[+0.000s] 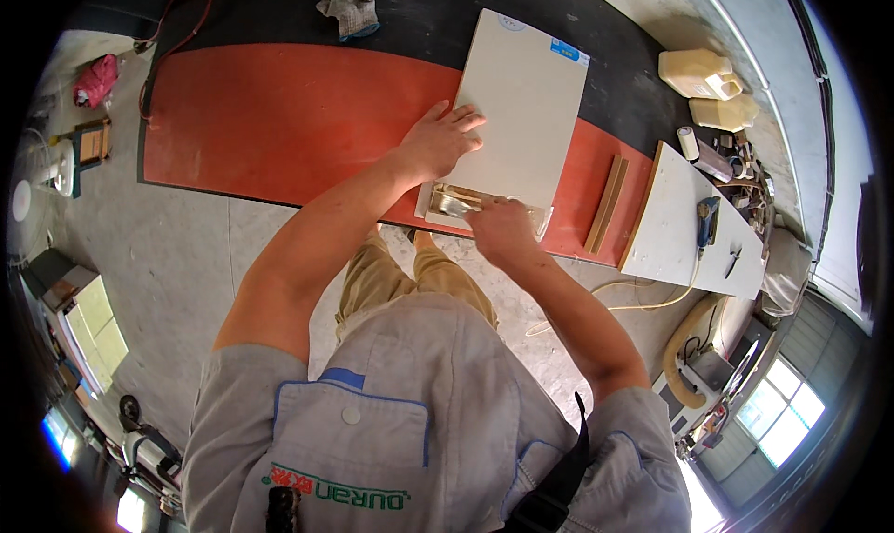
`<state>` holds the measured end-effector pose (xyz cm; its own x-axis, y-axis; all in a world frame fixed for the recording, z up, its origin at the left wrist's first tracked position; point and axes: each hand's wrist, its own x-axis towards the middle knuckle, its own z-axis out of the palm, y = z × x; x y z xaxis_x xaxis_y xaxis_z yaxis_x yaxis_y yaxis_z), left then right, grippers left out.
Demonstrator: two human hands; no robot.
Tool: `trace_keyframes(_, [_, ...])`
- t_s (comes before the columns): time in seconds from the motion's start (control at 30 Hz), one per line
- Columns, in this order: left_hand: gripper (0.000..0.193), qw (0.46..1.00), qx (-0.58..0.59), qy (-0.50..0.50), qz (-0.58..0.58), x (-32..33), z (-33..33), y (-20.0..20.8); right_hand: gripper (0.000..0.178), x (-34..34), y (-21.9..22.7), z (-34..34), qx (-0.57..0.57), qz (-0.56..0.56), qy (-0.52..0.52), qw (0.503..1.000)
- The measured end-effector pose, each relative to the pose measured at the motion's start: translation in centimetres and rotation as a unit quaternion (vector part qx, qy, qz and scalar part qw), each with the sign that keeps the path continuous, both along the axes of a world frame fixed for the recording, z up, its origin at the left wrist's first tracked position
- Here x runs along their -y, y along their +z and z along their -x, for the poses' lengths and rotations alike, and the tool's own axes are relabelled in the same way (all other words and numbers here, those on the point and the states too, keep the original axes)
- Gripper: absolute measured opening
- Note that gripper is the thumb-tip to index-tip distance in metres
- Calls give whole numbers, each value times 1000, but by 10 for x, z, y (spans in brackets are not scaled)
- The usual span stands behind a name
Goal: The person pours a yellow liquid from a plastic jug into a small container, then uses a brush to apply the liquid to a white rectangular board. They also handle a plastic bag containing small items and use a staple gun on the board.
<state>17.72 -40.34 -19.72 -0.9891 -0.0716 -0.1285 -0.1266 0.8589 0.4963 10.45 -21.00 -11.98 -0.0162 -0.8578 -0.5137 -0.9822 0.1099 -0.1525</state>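
A pale rectangular panel (521,105) lies on the worktable, its near end at the front edge. My left hand (442,142) rests with its fingers spread on the panel's left side. Closed at the panel's near end is my right hand (506,226), palm down. From its left side sticks out a flat shiny tool (454,201) with a light-coloured handle, perhaps a scraper. Fingers cover much of the grip. Clear, glossy material (539,220) shows to the right of that hand, and I cannot tell whether it belongs to the tool.
The red and black worktable (270,114) bears a grey glove (349,4) at the back and a brown strip (606,204) at right. A white board (684,221) with a corded blue power tool (708,221) lies farther right. Behind stand yellowish jugs (698,73).
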Motion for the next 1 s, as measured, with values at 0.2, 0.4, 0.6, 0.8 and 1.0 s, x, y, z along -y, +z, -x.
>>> trace_keyframes(0.2, [50, 999, 12, -7, 31, -1, 1, 0, 13, 7, 6, -5, 2, 6, 5, 1000])
trace_keyframes(0.4, [53, 1000, -7, 1, 15, -1, -1, -6, 14, -35, -4, 27, -27, -6, -31, 999])
trace_keyframes(0.6, [53, 1000, -23, -2, 1, -1, 1, -4, 20, -105, -6, 87, -45, -25, -75, 996])
trace_keyframes(0.8, [53, 1000, -22, -1, 10, 0, 0, -3, 19, -126, 19, 109, -96, -46, -81, 991])
trace_keyframes(1.0, [54, 999, -26, -5, 18, -1, -1, -3, 21, -80, -8, 58, -18, 74, -75, 994])
